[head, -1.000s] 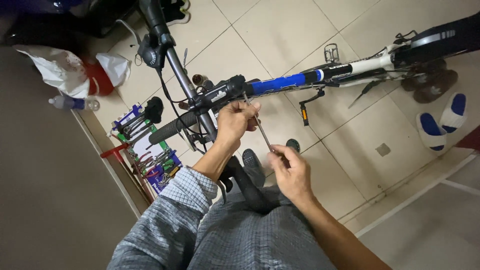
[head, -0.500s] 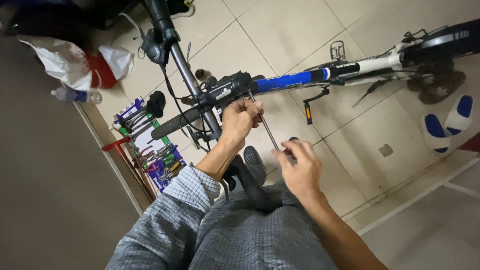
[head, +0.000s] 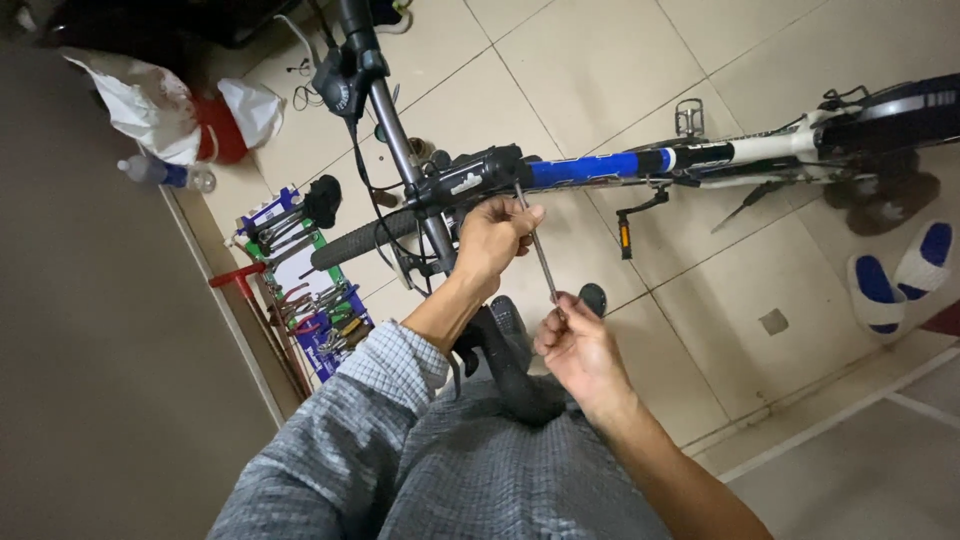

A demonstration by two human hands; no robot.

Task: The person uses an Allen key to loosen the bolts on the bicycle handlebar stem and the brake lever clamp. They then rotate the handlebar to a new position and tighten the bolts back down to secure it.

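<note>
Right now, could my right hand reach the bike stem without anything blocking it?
Probably yes. The right hand holds the lower end of a thin metal rod that runs up to the stem; only the left hand, gripping the rod higher up, sits partly between.

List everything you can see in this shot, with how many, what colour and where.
bicycle: one, blue, white and black frame, across the tiled floor
handlebar: one, black, upper middle
thin metal rod: one, silver, between both hands
pedal: one, black with orange reflector, below the frame
tool tray: one, blue and white with assorted tools, along the left wall
plastic bottle: one, clear, upper left
plastic bags: white and red, count unclear, upper left
slippers: two, blue and white, right edge
left hand: one, gripping the rod near the frame
right hand: one, fingers on the rod's lower end
</note>
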